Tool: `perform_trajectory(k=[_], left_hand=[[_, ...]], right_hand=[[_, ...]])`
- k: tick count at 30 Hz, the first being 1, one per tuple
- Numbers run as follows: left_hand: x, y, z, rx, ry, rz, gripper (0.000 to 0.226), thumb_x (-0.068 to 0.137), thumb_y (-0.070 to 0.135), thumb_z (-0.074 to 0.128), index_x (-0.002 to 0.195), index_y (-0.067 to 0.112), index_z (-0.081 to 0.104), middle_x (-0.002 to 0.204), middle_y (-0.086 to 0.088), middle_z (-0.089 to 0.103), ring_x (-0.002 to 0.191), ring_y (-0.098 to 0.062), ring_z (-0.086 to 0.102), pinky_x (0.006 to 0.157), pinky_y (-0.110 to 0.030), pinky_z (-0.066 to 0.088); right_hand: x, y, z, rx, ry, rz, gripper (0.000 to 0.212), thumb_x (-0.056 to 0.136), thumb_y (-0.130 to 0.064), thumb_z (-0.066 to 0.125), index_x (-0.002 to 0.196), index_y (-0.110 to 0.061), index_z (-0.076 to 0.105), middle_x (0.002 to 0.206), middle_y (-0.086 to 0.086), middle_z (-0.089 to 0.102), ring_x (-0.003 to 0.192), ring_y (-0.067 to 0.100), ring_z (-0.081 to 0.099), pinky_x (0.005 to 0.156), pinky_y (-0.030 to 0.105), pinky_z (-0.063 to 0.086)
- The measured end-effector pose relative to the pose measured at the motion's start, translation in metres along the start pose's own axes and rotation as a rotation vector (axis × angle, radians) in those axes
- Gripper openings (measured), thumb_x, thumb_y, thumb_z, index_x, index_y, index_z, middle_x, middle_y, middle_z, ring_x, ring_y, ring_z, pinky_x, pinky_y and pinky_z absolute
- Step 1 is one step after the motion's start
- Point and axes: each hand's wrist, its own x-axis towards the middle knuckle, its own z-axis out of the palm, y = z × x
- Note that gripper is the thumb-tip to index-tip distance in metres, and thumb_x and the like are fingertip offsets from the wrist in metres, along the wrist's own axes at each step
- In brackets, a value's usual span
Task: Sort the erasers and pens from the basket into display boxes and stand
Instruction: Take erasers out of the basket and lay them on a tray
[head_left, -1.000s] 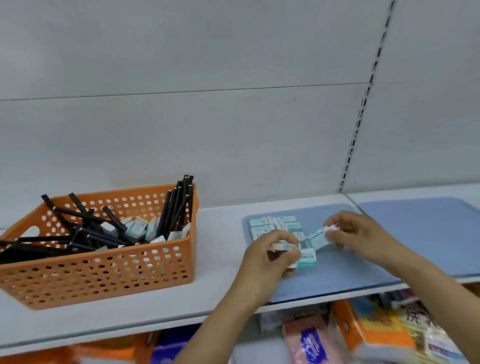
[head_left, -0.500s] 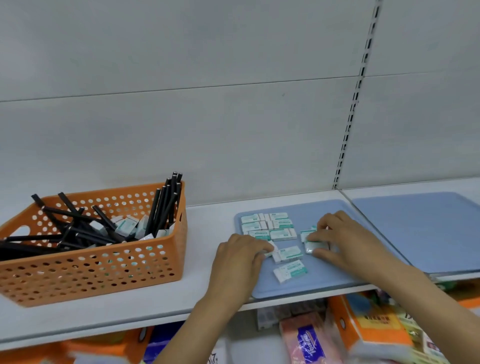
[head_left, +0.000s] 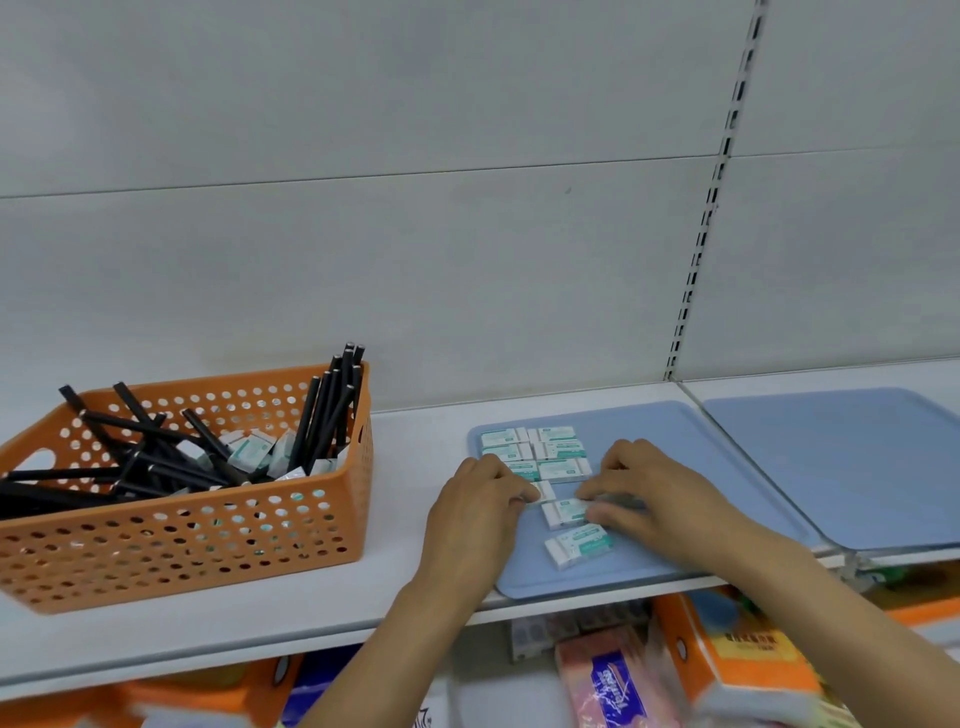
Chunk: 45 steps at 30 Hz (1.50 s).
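Note:
An orange basket (head_left: 208, 525) on the left of the shelf holds several black pens (head_left: 332, 410) and a few white-and-green erasers (head_left: 252, 452). On a blue tray (head_left: 675, 441), several erasers (head_left: 535, 451) lie in two tidy columns. My left hand (head_left: 475, 519) pinches a small eraser (head_left: 544, 488) at the bottom of the left column. My right hand (head_left: 654, 501) pinches the right end of another eraser (head_left: 563, 512) just below the columns. One more eraser (head_left: 579, 544) lies loose near the tray's front edge.
A second blue tray (head_left: 831, 462) lies on the neighbouring shelf section to the right. The white shelf (head_left: 410, 447) has a grey back wall. Packaged goods (head_left: 727, 654) fill the shelf below.
Both hands came down from holding erasers above the tray onto its surface. One eraser now lies loose near the front edge, and the hands have drawn closer together.

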Motion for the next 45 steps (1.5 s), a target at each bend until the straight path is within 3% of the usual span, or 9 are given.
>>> perform_trajectory(k=[7,15,20,24,28,32,36,40,45], left_hand=[[-0.003,-0.006,0.000,0.020,0.081,0.022,0.020,0.095,0.019,0.056,0.108,0.021,0.071,0.111,0.005,0.061,0.103,-0.014,0.052,0.081,-0.028,0.046],[-0.002,0.002,-0.008,0.050,0.071,0.041,0.025,0.097,0.036,0.053,0.114,0.030,0.070,0.118,0.012,0.061,0.109,-0.009,0.047,0.086,-0.023,0.038],[-0.013,0.022,-0.011,0.011,-0.215,0.108,0.045,0.085,0.061,0.057,0.121,0.034,0.063,0.115,0.018,0.057,0.107,-0.004,0.045,0.092,-0.028,0.037],[-0.018,0.008,-0.014,0.055,-0.177,0.111,0.034,0.090,0.052,0.056,0.119,0.035,0.063,0.112,0.015,0.057,0.106,-0.007,0.045,0.089,-0.027,0.038],[-0.023,-0.009,-0.018,0.056,-0.118,0.080,0.036,0.089,0.052,0.058,0.122,0.037,0.063,0.120,0.016,0.049,0.109,-0.003,0.039,0.090,-0.021,0.039],[-0.020,-0.014,-0.017,-0.027,-0.132,0.038,0.030,0.091,0.045,0.059,0.119,0.034,0.063,0.140,0.016,0.042,0.123,-0.002,0.040,0.099,-0.019,0.039],[-0.016,-0.015,-0.015,-0.064,-0.149,0.029,0.025,0.093,0.036,0.060,0.117,0.029,0.061,0.127,0.013,0.053,0.111,-0.004,0.049,0.094,-0.023,0.044],[-0.010,-0.016,-0.014,-0.073,-0.132,0.017,0.021,0.091,0.032,0.063,0.111,0.028,0.064,0.116,0.011,0.057,0.102,-0.005,0.050,0.089,-0.025,0.046],[-0.008,-0.016,-0.012,-0.081,-0.113,0.009,0.020,0.090,0.033,0.065,0.109,0.027,0.065,0.115,0.011,0.057,0.103,-0.008,0.051,0.090,-0.029,0.046]], right_hand=[[0.008,0.006,-0.003,-0.223,0.018,0.036,0.029,0.096,-0.049,0.045,0.111,-0.033,0.064,0.106,-0.011,0.049,0.099,0.009,0.046,0.073,0.029,0.045],[0.007,0.003,0.008,-0.063,0.218,0.120,0.028,0.095,-0.045,0.050,0.118,-0.035,0.064,0.099,-0.011,0.052,0.097,0.009,0.049,0.067,0.029,0.043],[-0.013,0.026,-0.005,0.039,0.123,0.185,0.029,0.089,-0.038,0.064,0.116,-0.028,0.063,0.108,-0.010,0.049,0.104,0.009,0.046,0.083,0.030,0.045],[-0.018,0.025,-0.011,-0.036,0.019,0.215,0.024,0.092,-0.032,0.061,0.115,-0.029,0.061,0.108,-0.008,0.049,0.102,0.010,0.047,0.087,0.031,0.047],[-0.021,0.019,-0.014,0.082,-0.022,0.162,0.009,0.089,-0.026,0.065,0.094,-0.033,0.065,0.101,-0.012,0.052,0.090,0.006,0.054,0.084,0.031,0.049],[-0.024,0.016,-0.007,-0.020,0.043,0.186,0.023,0.091,-0.036,0.060,0.114,-0.036,0.055,0.111,-0.015,0.048,0.097,0.004,0.048,0.078,0.026,0.047],[-0.020,0.021,-0.012,-0.190,-0.020,0.249,0.031,0.094,-0.043,0.053,0.124,-0.033,0.052,0.117,-0.011,0.046,0.104,0.009,0.047,0.080,0.027,0.047],[-0.026,0.018,-0.021,0.017,-0.079,0.235,0.014,0.091,-0.029,0.062,0.104,-0.032,0.058,0.099,-0.009,0.050,0.081,0.006,0.050,0.073,0.022,0.044],[-0.019,-0.012,-0.002,0.117,-0.014,0.089,0.022,0.091,-0.029,0.064,0.112,-0.033,0.064,0.094,-0.015,0.046,0.084,0.004,0.048,0.079,0.023,0.044]])
